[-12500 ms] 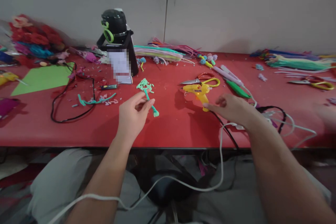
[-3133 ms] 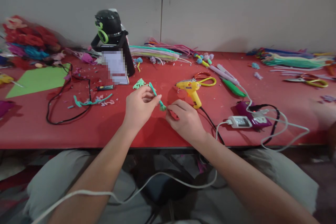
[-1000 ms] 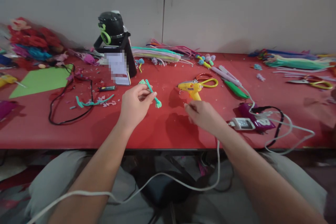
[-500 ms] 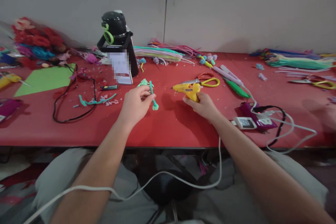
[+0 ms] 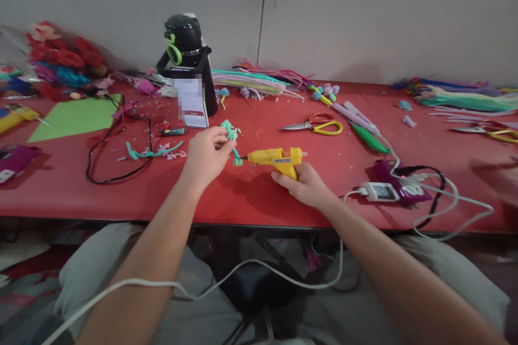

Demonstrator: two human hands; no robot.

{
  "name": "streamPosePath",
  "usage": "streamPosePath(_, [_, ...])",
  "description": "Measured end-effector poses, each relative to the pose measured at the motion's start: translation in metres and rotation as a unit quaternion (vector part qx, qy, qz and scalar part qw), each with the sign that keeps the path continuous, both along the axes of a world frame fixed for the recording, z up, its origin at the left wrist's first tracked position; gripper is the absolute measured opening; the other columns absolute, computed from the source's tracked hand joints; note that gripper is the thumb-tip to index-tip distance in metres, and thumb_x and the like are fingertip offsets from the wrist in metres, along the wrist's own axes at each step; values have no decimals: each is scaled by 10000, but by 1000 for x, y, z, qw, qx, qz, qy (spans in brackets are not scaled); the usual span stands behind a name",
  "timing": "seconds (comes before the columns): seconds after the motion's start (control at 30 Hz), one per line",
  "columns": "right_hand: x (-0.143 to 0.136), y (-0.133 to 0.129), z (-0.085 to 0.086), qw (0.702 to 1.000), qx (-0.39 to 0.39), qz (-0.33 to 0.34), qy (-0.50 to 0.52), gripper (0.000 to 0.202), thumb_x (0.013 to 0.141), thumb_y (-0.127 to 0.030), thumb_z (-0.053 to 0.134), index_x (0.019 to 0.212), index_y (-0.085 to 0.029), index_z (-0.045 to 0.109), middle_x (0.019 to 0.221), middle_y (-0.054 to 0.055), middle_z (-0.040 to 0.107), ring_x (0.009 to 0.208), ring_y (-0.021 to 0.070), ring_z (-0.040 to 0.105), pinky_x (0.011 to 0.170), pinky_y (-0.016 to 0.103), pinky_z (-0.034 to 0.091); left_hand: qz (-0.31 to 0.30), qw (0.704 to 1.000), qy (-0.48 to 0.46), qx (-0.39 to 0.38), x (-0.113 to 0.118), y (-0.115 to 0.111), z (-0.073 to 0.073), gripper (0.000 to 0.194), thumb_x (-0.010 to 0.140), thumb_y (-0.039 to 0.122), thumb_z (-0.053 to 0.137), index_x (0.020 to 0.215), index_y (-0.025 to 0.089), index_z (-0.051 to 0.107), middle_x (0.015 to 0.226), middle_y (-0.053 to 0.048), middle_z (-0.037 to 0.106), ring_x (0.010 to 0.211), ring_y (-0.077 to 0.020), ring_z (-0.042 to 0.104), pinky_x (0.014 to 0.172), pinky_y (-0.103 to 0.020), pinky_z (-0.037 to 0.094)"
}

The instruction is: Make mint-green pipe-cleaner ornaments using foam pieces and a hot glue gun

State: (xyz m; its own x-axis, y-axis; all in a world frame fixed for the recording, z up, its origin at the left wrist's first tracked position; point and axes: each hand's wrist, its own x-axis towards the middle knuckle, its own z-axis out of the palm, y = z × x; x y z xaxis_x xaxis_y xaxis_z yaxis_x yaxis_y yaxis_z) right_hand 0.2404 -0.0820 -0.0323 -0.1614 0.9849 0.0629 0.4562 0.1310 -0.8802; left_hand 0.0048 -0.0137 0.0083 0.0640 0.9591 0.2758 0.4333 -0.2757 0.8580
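Note:
Between the thumb and fingers of my left hand [image 5: 210,152] is a small green pipe-cleaner piece [image 5: 237,159], its rounded end pointing down. My right hand [image 5: 305,183] is wrapped round the handle of a yellow glue gun [image 5: 273,157]. The gun's nozzle points left and is at the rounded end of the green piece; whether they touch I cannot tell. Small green clippings [image 5: 238,131] lie on the red table [image 5: 243,199] just behind my left hand.
Behind my left hand a black bottle [image 5: 205,81] stands with a phone [image 5: 196,114] against it. Scissors [image 5: 311,125] lie behind the gun. A white cable [image 5: 243,265] crosses my lap. Purple power strips [image 5: 394,180] sit right, a black cord [image 5: 89,159] left.
My right hand has brought the glue gun left and down, so its nozzle is now at the green piece. The green piece has tilted slightly in my left hand. The view has shifted a little.

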Motion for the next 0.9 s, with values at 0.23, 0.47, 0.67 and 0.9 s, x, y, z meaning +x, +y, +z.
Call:
streamPosePath(0.23, [-2, -1, -1, 1000, 7, -1, 1, 373, 854, -496, 591, 645, -229, 435, 548, -65, 340, 498, 88, 301, 481, 263, 253, -2, 1000, 26, -5, 0, -1, -1, 151, 834, 213, 725, 967, 186, 660, 892, -66, 787, 828, -228, 767, 769, -344, 646])
streamPosePath(0.47, [-2, 0, -2, 1000, 18, 5, -9, 353, 860, -482, 569, 651, -233, 431, 546, -69, 334, 492, 86, 297, 473, 265, 245, -1, 999, 30, -16, 3, -3, 2, 128, 851, 188, 709, 966, 169, 656, 903, -77, 786, 826, -226, 766, 800, -369, 647])
streamPosePath(0.67, [-3, -1, -1, 1000, 12, 0, -10, 357, 856, -483, 568, 642, -237, 423, 554, -67, 331, 492, 88, 301, 471, 268, 243, 1, 999, 28, -15, 2, -1, 0, 147, 850, 188, 710, 984, 165, 654, 899, -69, 785, 790, -210, 761, 771, -350, 648])
streamPosePath(0.9, [-3, -2, 0, 1000, 8, -3, -14, 347, 845, -485, 556, 640, -240, 421, 550, -70, 323, 489, 88, 297, 470, 271, 240, -2, 1000, 29, -8, 1, 0, -1, 147, 849, 193, 709, 984, 169, 656, 890, -62, 783, 770, -202, 760, 755, -333, 646])
